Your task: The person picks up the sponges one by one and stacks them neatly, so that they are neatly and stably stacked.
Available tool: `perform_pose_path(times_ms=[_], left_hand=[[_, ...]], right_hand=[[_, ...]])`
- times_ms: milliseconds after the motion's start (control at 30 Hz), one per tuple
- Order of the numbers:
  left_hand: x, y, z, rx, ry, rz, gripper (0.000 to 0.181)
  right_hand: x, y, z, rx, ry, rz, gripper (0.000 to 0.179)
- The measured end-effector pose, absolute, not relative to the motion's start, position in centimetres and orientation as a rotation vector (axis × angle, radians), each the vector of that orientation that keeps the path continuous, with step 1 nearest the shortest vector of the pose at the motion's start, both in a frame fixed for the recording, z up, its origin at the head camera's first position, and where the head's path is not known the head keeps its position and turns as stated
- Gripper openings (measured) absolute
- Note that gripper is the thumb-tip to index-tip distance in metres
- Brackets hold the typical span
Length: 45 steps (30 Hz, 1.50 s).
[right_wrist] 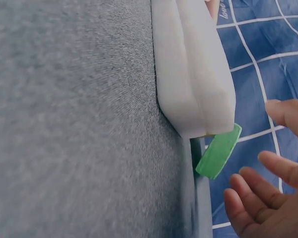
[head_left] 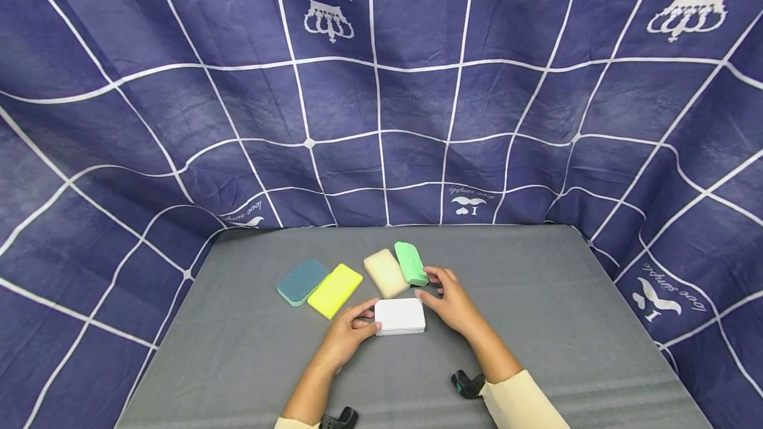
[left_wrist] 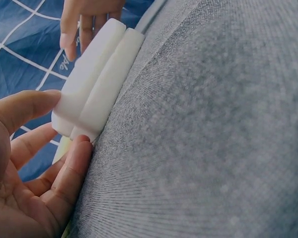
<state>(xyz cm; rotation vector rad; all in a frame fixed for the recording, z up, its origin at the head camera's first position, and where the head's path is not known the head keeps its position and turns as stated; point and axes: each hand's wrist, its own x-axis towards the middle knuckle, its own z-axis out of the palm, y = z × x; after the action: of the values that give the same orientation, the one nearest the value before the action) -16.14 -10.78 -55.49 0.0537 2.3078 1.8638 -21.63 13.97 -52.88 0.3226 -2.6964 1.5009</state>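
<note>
Two white sponge blocks (head_left: 400,316) lie stacked one on the other on the grey cloth. At their left end, my left hand (head_left: 348,335) pinches the stack; the left wrist view shows its thumb (left_wrist: 42,100) on the upper block and a fingertip at the lower one. My right hand (head_left: 451,303) hovers just off the stack's right end, fingers spread and holding nothing. Seen from the right wrist, that hand (right_wrist: 273,191) is apart from the blocks. A green sponge (head_left: 410,263) lies close beyond its fingers, beside a cream sponge (head_left: 386,273).
Left of the stack, a yellow sponge (head_left: 335,290) lies against a dark teal sponge (head_left: 303,279) with a pale green underside. The grey table cloth (head_left: 250,363) ends at a blue curtain (head_left: 417,104) with white grid lines, which rises behind and along both sides.
</note>
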Motion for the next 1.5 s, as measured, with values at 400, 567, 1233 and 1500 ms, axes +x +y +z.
perform_pose_path(times_ms=[400,567,1233,1500], left_hand=[[-16.3,-10.8,-55.7,0.042,2.326,1.848,0.051],[-16.4,-10.8,-55.8,0.038,2.311,1.85,0.052],[-16.4,-10.8,-55.8,0.028,2.284,1.861,0.053],[-16.4,-10.8,-55.8,0.021,2.3,1.851,0.053]], right_hand=[[-23.2,13.3,-53.6,0.149,-2.739,1.446,0.058],[-23.7,13.2,-53.8,0.093,-2.792,1.393,0.058],[-24.5,12.6,-54.7,0.016,-2.835,1.364,0.061],[-24.5,12.7,-54.9,-0.02,-2.809,1.418,0.059]])
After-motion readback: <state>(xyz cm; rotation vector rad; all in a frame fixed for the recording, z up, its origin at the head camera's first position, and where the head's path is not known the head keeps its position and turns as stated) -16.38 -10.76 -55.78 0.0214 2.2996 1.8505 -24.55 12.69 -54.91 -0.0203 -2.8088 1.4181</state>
